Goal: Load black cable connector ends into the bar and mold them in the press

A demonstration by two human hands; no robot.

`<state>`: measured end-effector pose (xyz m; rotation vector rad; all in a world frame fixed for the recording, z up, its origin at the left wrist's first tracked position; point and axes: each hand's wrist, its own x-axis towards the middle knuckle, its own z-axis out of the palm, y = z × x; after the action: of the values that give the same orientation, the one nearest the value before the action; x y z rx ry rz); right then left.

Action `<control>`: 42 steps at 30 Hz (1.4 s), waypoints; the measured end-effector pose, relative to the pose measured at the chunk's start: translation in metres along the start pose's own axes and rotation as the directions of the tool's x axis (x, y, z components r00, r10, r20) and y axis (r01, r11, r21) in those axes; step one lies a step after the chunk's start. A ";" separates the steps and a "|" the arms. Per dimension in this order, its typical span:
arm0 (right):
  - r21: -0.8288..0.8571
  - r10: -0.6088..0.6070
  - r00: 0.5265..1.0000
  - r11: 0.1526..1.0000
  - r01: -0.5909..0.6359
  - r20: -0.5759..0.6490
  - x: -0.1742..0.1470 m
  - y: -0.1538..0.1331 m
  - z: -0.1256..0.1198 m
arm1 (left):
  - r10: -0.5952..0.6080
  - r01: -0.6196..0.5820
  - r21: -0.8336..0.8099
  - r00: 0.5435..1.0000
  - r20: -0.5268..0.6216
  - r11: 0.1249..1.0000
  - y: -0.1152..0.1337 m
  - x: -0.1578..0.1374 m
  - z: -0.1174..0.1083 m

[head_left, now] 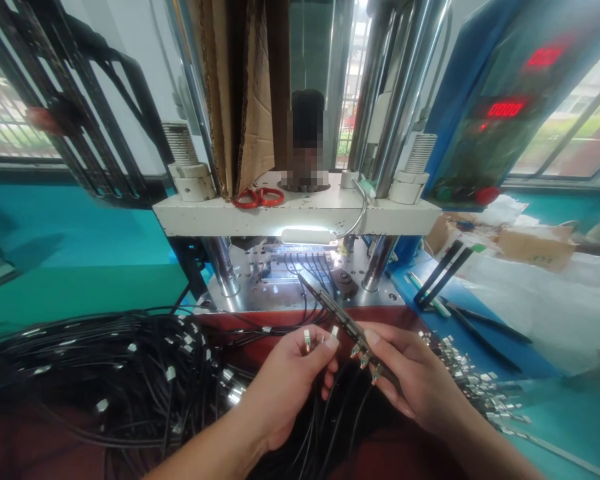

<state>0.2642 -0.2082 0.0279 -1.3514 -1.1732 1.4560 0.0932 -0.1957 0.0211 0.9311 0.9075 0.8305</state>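
My right hand (413,370) is closed round a long dark metal bar (347,323), which slants up to the left. Several small metal connectors (364,361) stick out along its lower edge, with thin black cables trailing down. Close beside the bar, my left hand (297,370) pinches small silver cable connectors (307,339) between thumb and fingers. How many it holds is partly hidden. Below my hands hang more black cables (320,427). In front, a press bed (250,287) carries a lit metal mould with several cables running out of it.
A big heap of black cables (145,380) lies at left. Red-handled scissors (260,197) rest on the press's white plate (230,217), above a lamp (307,236). At right are loose connectors (473,380), black tweezers (485,327) and a control panel (510,113) with red digits.
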 end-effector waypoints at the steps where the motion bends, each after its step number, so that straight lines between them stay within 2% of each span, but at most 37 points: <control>1: -0.009 0.004 1.000 1.000 -0.003 0.010 0.000 0.001 0.000 | -0.004 0.004 0.031 1.000 0.002 1.000 -0.001 0.000 0.000; 6: -0.080 -0.045 0.997 0.995 0.051 0.067 0.001 0.004 -0.001 | 0.011 -0.012 0.127 1.000 0.007 0.992 -0.006 -0.001 -0.001; 11: -0.091 -0.092 0.995 0.991 0.096 0.047 0.001 0.006 0.002 | 0.039 -0.042 0.160 0.999 0.021 0.986 -0.008 0.000 -0.003; 14: -0.121 -0.151 0.987 0.980 0.156 0.052 0.001 0.006 0.002 | 0.010 -0.015 0.165 0.999 0.031 0.986 -0.007 0.000 -0.003; 18: -0.170 -0.135 0.985 0.974 0.151 0.105 0.001 0.004 -0.001 | -0.035 0.029 0.162 0.999 0.034 0.986 -0.005 0.001 -0.004; 21: -0.220 -0.105 0.984 0.966 0.136 0.144 0.000 0.005 -0.004 | -0.037 0.031 0.151 0.999 0.038 0.988 -0.005 0.002 -0.004; 26: -0.256 -0.200 0.970 0.939 0.229 0.136 -0.001 0.012 -0.003 | -0.040 0.034 0.117 0.998 0.049 0.993 -0.005 0.003 -0.005; 34: -0.306 -0.229 0.959 0.912 0.272 0.168 -0.001 0.010 -0.002 | -0.046 0.041 0.112 0.998 0.041 0.993 -0.001 0.002 -0.006; 38: -0.169 -0.159 0.973 0.968 0.187 0.170 0.000 0.012 -0.003 | -0.014 -0.002 0.177 0.996 0.089 0.984 0.006 0.000 -0.007; 40: -0.101 -0.112 0.982 0.987 0.128 0.153 0.001 0.013 -0.003 | 0.053 -0.066 0.273 0.997 0.052 0.960 0.013 -0.003 -0.007; 42: -0.060 -0.083 0.989 0.994 0.091 0.121 0.001 0.014 -0.005 | 0.169 -0.143 0.378 0.985 -0.036 0.915 0.021 -0.009 -0.008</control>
<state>0.2691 -0.2100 0.0141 -1.2553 -1.3492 1.4626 0.0783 -0.1941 0.0402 1.3293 1.0846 0.8434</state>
